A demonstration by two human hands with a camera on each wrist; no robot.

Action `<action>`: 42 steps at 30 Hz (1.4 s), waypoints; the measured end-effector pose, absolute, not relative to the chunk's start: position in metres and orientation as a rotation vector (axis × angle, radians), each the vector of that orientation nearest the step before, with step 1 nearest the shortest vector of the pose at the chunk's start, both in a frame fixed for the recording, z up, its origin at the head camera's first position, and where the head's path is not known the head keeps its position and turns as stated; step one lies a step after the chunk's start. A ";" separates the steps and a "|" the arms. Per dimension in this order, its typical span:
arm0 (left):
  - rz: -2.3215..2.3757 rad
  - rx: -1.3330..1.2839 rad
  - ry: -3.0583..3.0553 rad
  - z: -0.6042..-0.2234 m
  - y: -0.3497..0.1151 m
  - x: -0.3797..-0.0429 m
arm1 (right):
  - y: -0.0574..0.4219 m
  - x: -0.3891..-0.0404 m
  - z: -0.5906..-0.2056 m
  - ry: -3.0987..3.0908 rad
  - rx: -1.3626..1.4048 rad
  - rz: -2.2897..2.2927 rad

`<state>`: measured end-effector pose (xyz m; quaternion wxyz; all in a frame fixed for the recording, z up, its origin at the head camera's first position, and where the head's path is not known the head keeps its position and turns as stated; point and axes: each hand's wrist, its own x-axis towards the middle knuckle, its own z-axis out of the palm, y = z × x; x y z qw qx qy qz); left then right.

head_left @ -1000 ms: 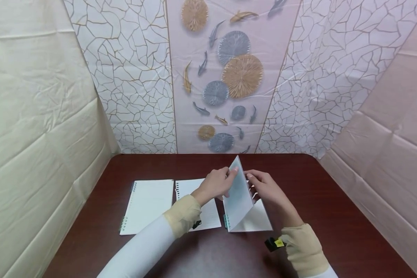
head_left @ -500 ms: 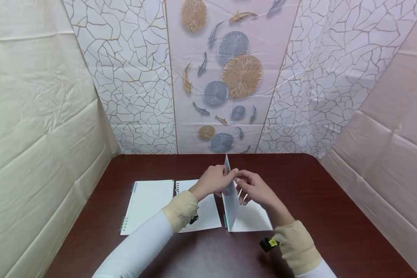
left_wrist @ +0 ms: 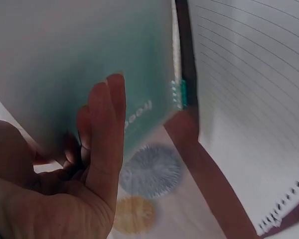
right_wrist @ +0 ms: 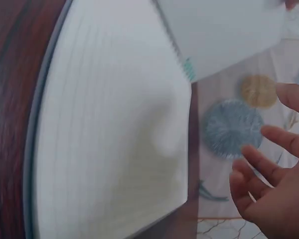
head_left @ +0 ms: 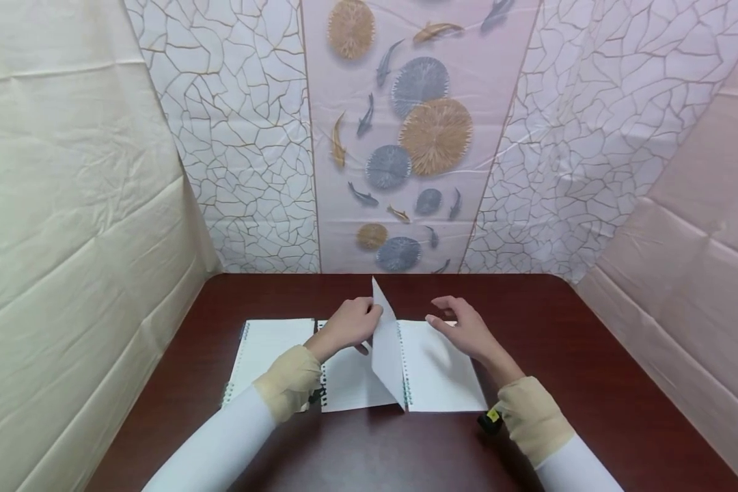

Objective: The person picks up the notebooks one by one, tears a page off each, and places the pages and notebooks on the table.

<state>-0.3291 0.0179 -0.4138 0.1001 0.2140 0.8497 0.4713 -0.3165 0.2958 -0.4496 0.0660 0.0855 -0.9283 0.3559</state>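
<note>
A spiral notebook with green rings lies at the right of three, its lined page (head_left: 445,372) flat on the table. My left hand (head_left: 347,324) pinches its front cover (head_left: 387,352), which stands raised and leans left over the middle notebook (head_left: 352,383). In the left wrist view the cover's outside (left_wrist: 144,55) is translucent teal with pale lettering, and my fingers (left_wrist: 107,129) lie along it. Above the far right part of the lined page hovers my right hand (head_left: 467,331), fingers loosely spread and holding nothing. The right wrist view shows that hand (right_wrist: 281,184) beside the page (right_wrist: 104,124).
Another open spiral notebook (head_left: 273,348) lies at the left, partly behind my left forearm. The dark red-brown table (head_left: 553,355) reaches back to a patterned cloth backdrop (head_left: 393,137). Beige cloth walls (head_left: 80,205) stand on both sides.
The cover has swung from leaning right, through upright, to leaning left, carried by my left hand. My right hand has come away from it and moved right, baring the page.
</note>
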 end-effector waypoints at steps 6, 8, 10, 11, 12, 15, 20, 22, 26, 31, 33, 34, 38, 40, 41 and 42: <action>1.324 0.549 2.561 -0.425 0.004 -0.332 | 0.313 -0.321 -0.457 -2.961 0.330 0.796; 1.304 0.519 2.574 -0.428 -0.001 -0.331 | 0.319 -0.323 -0.460 -3.018 0.358 0.729; 1.291 0.482 2.589 -0.430 -0.005 -0.330 | 0.324 -0.324 -0.462 -3.070 0.352 0.665; 1.287 0.462 2.600 -0.432 -0.007 -0.329 | 0.326 -0.324 -0.463 -3.095 0.337 0.638; 1.281 0.438 2.610 -0.433 -0.009 -0.328 | 0.328 -0.324 -0.465 -3.117 0.324 0.598; 1.241 0.393 2.659 -0.439 -0.016 -0.326 | 0.331 -0.326 -0.469 -3.177 0.284 0.488; 1.141 0.345 2.711 -0.451 -0.027 -0.324 | 0.332 -0.325 -0.473 -3.254 0.242 0.311; 1.136 0.328 2.698 -0.456 -0.030 -0.324 | 0.331 -0.325 -0.474 -3.271 0.236 0.276; 1.110 0.296 2.683 -0.466 -0.035 -0.326 | 0.331 -0.325 -0.476 -3.287 0.226 0.267; 1.025 0.259 2.718 -0.473 -0.035 -0.326 | 0.332 -0.325 -0.477 -3.294 0.223 0.280; 1.007 0.251 2.736 -0.475 -0.034 -0.325 | 0.332 -0.325 -0.477 -3.294 0.222 0.292; 1.004 0.246 2.744 -0.475 -0.033 -0.323 | 0.333 -0.325 -0.477 -3.295 0.218 0.297; 0.971 0.238 2.794 -0.474 -0.031 -0.318 | 0.333 -0.326 -0.479 -3.297 0.221 0.286; 0.933 0.245 2.830 -0.473 -0.029 -0.316 | 0.333 -0.326 -0.480 -3.296 0.218 0.281; 0.876 0.261 2.865 -0.473 -0.029 -0.315 | 0.333 -0.326 -0.481 -3.295 0.217 0.279; 0.796 0.289 2.915 -0.472 -0.028 -0.314 | 0.333 -0.327 -0.481 -3.294 0.216 0.279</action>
